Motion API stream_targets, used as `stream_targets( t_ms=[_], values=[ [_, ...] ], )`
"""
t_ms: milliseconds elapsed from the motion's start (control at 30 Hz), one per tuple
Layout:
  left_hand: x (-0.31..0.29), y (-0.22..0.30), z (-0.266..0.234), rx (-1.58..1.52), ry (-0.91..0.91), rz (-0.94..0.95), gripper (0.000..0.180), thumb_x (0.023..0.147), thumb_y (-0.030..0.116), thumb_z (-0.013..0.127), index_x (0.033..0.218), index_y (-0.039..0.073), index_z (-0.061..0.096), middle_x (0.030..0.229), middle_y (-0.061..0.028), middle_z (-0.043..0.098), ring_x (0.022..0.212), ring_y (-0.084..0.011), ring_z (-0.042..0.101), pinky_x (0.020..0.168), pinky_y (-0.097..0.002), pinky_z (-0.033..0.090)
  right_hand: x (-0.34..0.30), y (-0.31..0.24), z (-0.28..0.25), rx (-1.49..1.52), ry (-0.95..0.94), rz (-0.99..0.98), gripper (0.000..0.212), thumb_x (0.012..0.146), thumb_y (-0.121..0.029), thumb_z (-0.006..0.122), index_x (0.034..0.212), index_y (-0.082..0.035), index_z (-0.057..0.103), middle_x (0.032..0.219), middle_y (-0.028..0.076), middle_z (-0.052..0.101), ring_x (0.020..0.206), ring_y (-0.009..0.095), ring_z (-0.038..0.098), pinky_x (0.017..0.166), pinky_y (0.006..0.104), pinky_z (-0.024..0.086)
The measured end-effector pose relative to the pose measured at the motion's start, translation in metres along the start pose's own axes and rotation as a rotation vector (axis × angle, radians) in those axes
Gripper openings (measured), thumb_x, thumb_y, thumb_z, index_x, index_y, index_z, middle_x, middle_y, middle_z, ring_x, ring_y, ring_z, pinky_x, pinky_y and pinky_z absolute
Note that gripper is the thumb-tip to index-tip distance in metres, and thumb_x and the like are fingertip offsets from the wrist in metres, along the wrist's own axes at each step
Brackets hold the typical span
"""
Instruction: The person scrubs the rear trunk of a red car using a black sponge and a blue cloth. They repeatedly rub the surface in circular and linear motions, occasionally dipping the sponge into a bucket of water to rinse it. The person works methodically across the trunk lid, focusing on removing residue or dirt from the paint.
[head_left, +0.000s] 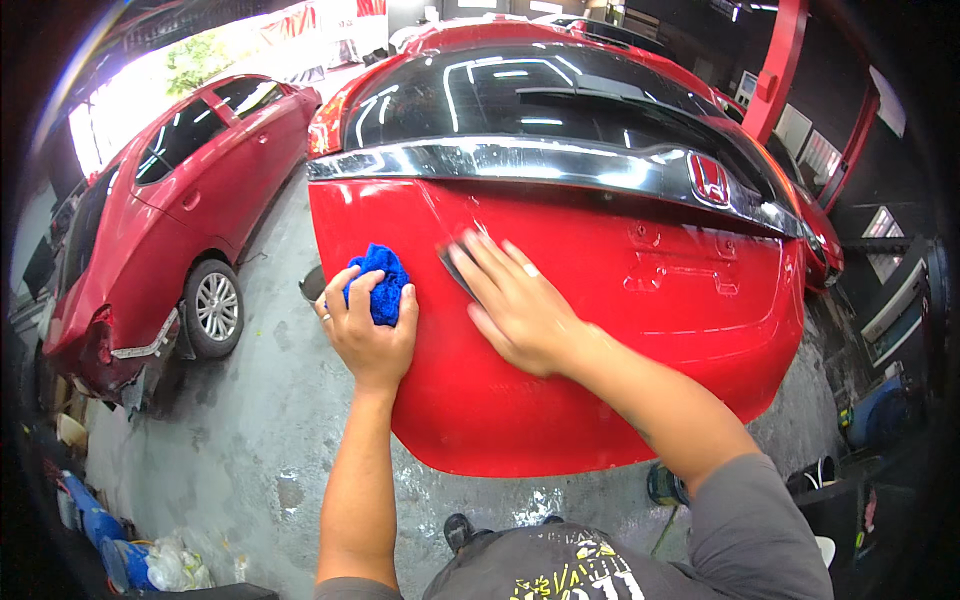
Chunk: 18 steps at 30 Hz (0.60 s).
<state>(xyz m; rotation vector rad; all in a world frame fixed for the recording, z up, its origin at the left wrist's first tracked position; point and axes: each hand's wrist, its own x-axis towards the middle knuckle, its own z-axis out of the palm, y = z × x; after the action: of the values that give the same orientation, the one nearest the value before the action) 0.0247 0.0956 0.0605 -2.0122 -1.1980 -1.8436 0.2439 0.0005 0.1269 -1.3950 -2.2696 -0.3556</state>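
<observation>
A crumpled blue cloth (380, 288) is gripped in my left hand (362, 325), its fingers curled over it at the left edge of the red tailgate (560, 420). My right hand (515, 300) lies over the upper left part of that panel, fingers stretched out. Beneath its fingers a thin dark sheet, which looks like sandpaper (455, 272), is pressed to the paint; most of it is covered, and the hand is slightly blurred. Wet-looking streaks and small drops mark the red surface.
Above my hands run a chrome trim strip (480, 158) and the dark rear window (480, 100). A second red car (215, 165) stands at left, its rear bumper off. A dark bucket (665, 485) sits below the tailgate, on a wet grey floor (270, 430). A red post (778, 70) rises at right.
</observation>
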Motion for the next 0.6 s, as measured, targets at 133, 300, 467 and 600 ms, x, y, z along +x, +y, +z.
stream_targets(
  t_ms=[133, 300, 467, 600],
  values=[
    [-0.002, 0.002, 0.004, -0.013, 0.0, 0.024, 0.037, 0.085, 0.029, 0.092, 0.114, 0.012, 0.076, 0.131, -0.0149, 0.068, 0.123, -0.0397, 0.062, 0.109, -0.054, 0.048, -0.144, 0.0, -0.062, -0.114, -0.469, 0.102, 0.081, 0.101, -0.024, 0.069, 0.171, 0.001, 0.039, 0.181, 0.026, 0.034, 0.17, 0.039, 0.032, 0.138, 0.059, 0.023],
    [-0.002, 0.007, 0.005, 0.005, -0.014, 0.01, 0.035, 0.087, 0.03, 0.091, 0.113, 0.013, 0.076, 0.129, -0.0136, 0.07, 0.123, -0.0365, 0.064, 0.109, -0.0544, 0.048, -0.181, 0.012, -0.095, -0.014, -0.571, 0.144, 0.087, 0.1, -0.021, 0.07, 0.175, 0.0, 0.032, 0.183, 0.027, 0.028, 0.172, 0.04, 0.026, 0.14, 0.059, 0.019],
    [-0.001, 0.0, 0.007, -0.005, -0.027, 0.065, 0.037, 0.087, 0.03, 0.092, 0.115, 0.012, 0.076, 0.129, -0.0146, 0.071, 0.121, -0.0385, 0.065, 0.108, -0.0531, 0.049, -0.075, -0.031, -0.005, -0.027, -0.098, 0.111, 0.075, 0.106, -0.024, 0.062, 0.169, 0.008, 0.037, 0.176, 0.035, 0.036, 0.167, 0.048, 0.034, 0.139, 0.0533, 0.026],
    [0.004, 0.0, 0.005, -0.047, -0.058, 0.097, 0.039, 0.09, 0.03, 0.092, 0.119, 0.008, 0.077, 0.128, -0.0185, 0.072, 0.121, -0.0414, 0.066, 0.109, -0.0556, 0.049, -0.117, -0.022, -0.022, -0.115, -0.117, 0.227, 0.068, 0.107, -0.03, 0.06, 0.165, 0.005, 0.048, 0.174, 0.027, 0.045, 0.164, 0.038, 0.043, 0.135, 0.0586, 0.031]
  ],
)
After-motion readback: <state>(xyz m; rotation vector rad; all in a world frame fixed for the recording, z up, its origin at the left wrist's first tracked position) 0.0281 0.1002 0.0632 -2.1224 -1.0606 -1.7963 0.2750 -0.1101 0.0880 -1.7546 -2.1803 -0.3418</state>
